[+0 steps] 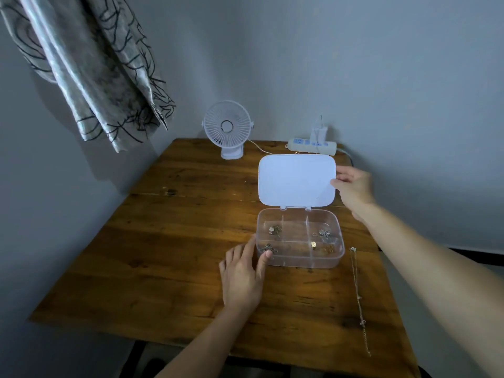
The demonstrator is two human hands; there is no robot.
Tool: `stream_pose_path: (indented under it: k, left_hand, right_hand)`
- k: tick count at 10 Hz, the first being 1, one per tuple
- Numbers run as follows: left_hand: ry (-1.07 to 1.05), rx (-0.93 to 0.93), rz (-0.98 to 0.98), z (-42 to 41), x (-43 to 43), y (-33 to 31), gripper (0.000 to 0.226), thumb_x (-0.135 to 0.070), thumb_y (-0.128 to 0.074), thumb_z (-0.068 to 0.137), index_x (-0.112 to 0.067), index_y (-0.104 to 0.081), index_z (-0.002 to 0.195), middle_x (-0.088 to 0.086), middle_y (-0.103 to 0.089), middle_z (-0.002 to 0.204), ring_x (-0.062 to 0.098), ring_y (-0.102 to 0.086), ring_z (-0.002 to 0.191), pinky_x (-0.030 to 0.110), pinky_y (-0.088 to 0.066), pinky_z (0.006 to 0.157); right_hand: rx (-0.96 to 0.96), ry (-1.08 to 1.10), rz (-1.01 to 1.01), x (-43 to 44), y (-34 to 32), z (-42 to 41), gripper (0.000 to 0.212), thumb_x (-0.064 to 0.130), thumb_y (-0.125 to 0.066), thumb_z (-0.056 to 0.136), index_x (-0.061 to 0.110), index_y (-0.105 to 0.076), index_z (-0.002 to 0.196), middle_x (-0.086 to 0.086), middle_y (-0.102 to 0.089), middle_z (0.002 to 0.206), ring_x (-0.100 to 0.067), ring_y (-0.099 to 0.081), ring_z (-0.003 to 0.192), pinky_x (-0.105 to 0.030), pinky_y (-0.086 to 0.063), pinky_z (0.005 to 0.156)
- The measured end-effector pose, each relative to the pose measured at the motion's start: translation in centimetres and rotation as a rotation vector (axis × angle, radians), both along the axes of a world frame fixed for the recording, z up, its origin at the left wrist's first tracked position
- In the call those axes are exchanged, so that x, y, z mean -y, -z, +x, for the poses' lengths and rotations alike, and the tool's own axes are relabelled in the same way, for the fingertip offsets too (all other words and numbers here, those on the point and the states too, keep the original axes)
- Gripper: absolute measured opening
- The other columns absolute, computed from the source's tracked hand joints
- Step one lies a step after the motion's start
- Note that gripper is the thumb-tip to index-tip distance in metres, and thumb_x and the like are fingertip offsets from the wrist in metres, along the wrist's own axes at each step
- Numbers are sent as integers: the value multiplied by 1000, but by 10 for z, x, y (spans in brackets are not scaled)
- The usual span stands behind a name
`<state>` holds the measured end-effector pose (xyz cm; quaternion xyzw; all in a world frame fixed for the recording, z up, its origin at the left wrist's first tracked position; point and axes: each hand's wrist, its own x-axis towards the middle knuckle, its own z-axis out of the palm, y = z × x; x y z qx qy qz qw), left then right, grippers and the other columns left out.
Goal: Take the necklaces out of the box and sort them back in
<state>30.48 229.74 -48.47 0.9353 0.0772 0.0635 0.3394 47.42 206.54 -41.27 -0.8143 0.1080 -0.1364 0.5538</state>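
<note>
Curtain (90, 77): it hangs at the far left, well clear of your work.
Tabletop (177, 255): dark wood, with bare room on its left side to lay chains out apart from one another.
Fan (227, 126): it stands at the far edge, left of the lid; keep loose chains away from it.
Left hand (241, 279): your fingers (249, 251) are loosely spread, holding nothing, the thumb tip pressed on the box's near-left corner. Keep that pressure so the box does not slide.
Box (300, 261): clear plastic with compartments, in the middle of the tabletop.
Necklaces in the box (275, 230): small bunched heaps lie in four compartments, far-left, near-left, far-right and near-right. Lift one heap at a time so the chains do not tangle.
Lid (296, 180): white, hinged at the far side, swung up and back.
Power strip (311, 145): it lies just behind the lid with a plug in it.
Right hand (353, 186): your fingertips pinch the lid's right edge. Whether the lid would stay open unheld, I cannot tell; test before letting go.
Loose necklace (359, 298): it lies stretched out near to far, just right of the box, already out.
</note>
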Motion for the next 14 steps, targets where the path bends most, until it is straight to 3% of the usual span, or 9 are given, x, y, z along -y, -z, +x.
stream_pose_path:
  k: [1, 2, 3, 4, 5, 7, 11, 13, 14]
  left_hand:
    - [-5, -14, -38, 0, 0, -4, 70, -69, -24, 83, -35, -35, 142, -4, -45, 143, 17, -30, 135, 44, -23, 110]
    - [-1, -49, -75, 1, -3, -9, 69, -69, -31, 83, -32, -39, 141, -2, -46, 143, 20, -32, 135, 46, -24, 110]
    - [-15, -90, -427, 3, -7, -21, 80, -80, -30, 77, -31, -43, 140, 0, -49, 141, 22, -40, 132, 49, -34, 108]
    - [-64, -77, -702, 5, -2, -43, 81, -83, -29, 76, -37, -36, 142, 0, -42, 147, 24, -40, 133, 49, -36, 108]
    - [40, -66, -645, 3, 11, -64, 75, -75, -30, 84, -35, -25, 147, -1, -29, 155, 26, -32, 138, 44, -33, 108]
    - [167, -203, -88, 0, 17, -48, 71, -55, -29, 96, -18, -4, 152, 4, -2, 161, 29, -15, 144, 44, -23, 113]
    - [188, -185, 166, -3, 11, -32, 67, -51, -29, 97, -23, 0, 150, 1, -8, 160, 28, -29, 140, 48, -35, 110]
    - [192, -196, 136, -7, 3, -36, 67, -53, -35, 95, -25, -7, 150, 3, -17, 158, 27, -28, 140, 47, -34, 110]
    - [124, -108, 184, -28, -13, -35, 62, -51, -38, 96, -24, -19, 148, 3, -30, 153, 25, -35, 136, 44, -36, 108]
  right_hand:
    - [131, -45, -102, 6, -15, -29, 13, 11, -64, 88, 15, -73, 97, 0, -70, 89, -24, -69, 87, -48, -57, 78]
    - [168, -135, -129, 12, -19, -59, 11, 10, -60, 91, 17, -69, 90, -7, -71, 85, -27, -70, 83, -42, -59, 65]
    - [148, -230, -92, 19, -14, -85, 17, 8, -58, 93, 7, -69, 106, -14, -71, 100, -24, -68, 88, -23, -57, 60]
    - [90, -287, -63, 22, -5, -109, 26, 8, -58, 93, 10, -66, 118, -7, -68, 112, -14, -66, 90, -30, -59, 77]
    - [31, -324, -124, 21, 7, -131, 32, 11, -58, 94, 13, -61, 126, -3, -64, 124, -21, -61, 111, -36, -49, 98]
    - [10, -401, -487, 12, 35, -166, 47, 17, -53, 97, 19, -43, 142, 4, -35, 153, -13, -32, 140, -23, -28, 109]
    - [-159, -382, -926, -10, 46, -193, 77, 53, -37, 96, 23, 6, 152, 2, 16, 160, -24, -15, 147, -38, -27, 113]
    - [-204, -446, -995, -6, 32, -193, 83, 53, -46, 93, 21, 3, 152, 0, 13, 161, -25, -17, 146, -42, -28, 113]
    - [-83, -416, -909, 0, 10, -195, 72, 44, -52, 94, 21, -15, 152, 0, -9, 162, -22, -25, 144, -39, -32, 110]
